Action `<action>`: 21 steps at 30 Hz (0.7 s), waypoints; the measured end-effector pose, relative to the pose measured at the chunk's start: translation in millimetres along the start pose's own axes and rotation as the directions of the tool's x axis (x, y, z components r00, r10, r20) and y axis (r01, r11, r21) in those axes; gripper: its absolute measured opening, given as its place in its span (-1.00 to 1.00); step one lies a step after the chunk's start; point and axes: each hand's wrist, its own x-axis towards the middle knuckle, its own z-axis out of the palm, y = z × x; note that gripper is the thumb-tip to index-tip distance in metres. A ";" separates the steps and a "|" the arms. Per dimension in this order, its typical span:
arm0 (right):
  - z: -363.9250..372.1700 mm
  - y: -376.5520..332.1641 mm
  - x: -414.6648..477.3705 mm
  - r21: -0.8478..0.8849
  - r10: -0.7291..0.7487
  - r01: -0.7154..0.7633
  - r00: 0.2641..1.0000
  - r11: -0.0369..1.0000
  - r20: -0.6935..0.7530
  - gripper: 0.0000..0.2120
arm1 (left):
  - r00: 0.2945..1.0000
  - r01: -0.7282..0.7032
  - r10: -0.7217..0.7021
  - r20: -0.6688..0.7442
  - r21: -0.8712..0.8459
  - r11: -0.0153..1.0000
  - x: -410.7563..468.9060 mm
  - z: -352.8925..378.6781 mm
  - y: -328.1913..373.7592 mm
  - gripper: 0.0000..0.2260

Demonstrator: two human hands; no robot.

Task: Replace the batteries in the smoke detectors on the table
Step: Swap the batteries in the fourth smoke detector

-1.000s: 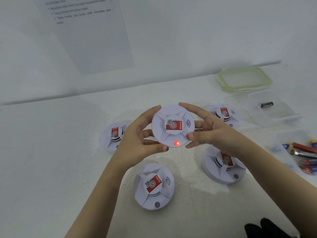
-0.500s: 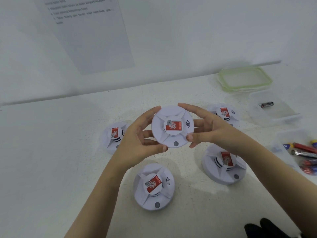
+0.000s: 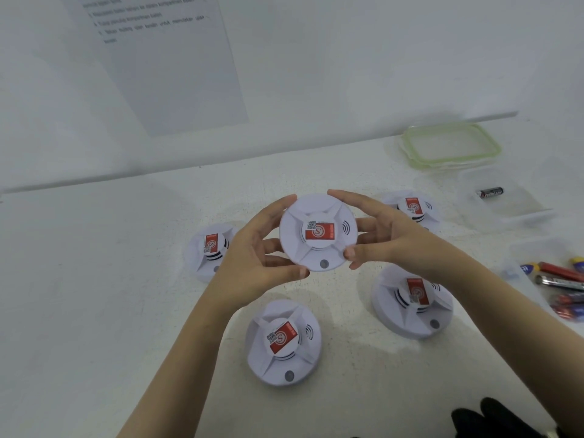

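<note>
I hold a round white smoke detector [image 3: 317, 232] with a red label above the table, face toward me. My left hand [image 3: 252, 260] grips its left rim and my right hand [image 3: 384, 235] grips its right rim. Its small round indicator at the bottom is grey and unlit. Several more detectors lie face up on the table [image 3: 79, 295]: one at the left [image 3: 207, 252], one near me [image 3: 282, 341], one at the right [image 3: 410, 300] and one behind my right hand [image 3: 410, 207].
A clear tub [image 3: 505, 200] at the right holds one black battery [image 3: 489, 192]. Another clear tub [image 3: 518, 273] at the far right holds several red and blue batteries [image 3: 559, 273]. Green-rimmed lids [image 3: 452, 145] lie at the back right. A printed sheet [image 3: 167, 64] hangs on the wall.
The red light on the held detector was lit a second ago and is now off. Both hands keep the detector in nearly the same place.
</note>
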 end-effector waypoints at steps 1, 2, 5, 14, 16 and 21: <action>-0.1 0.2 0.0 -0.001 0.000 0.000 1.000 1.000 0.001 -0.27 | 1.000 0.001 -0.001 -0.001 0.000 1.000 0.2 0.2 0.0 -0.23; -0.3 0.3 -0.1 -0.002 0.001 -0.001 1.000 1.000 0.001 -0.28 | 1.000 0.001 -0.001 -0.002 0.001 1.000 0.1 0.2 0.1 -0.23; -1.0 0.7 0.4 -0.007 0.001 -0.001 1.000 1.000 0.002 -0.28 | 1.000 0.002 -0.002 -0.001 0.011 1.000 0.4 0.4 0.6 -0.22; -2.6 0.8 2.7 -0.058 0.018 -0.015 0.999 0.998 0.043 -0.12 | 1.000 0.007 -0.007 -0.002 0.050 0.999 4.1 0.6 -1.5 -0.18; -1.4 1.4 6.1 -0.204 0.003 0.007 0.999 0.979 0.047 -0.06 | 1.000 0.007 -0.006 -0.014 0.062 0.998 6.4 -0.4 -3.6 -0.18; -4.1 -1.0 20.3 -0.458 -0.054 0.033 0.998 0.889 -0.033 -0.11 | 0.999 0.012 -0.004 -0.032 0.248 0.969 18.1 -4.7 -9.4 -0.22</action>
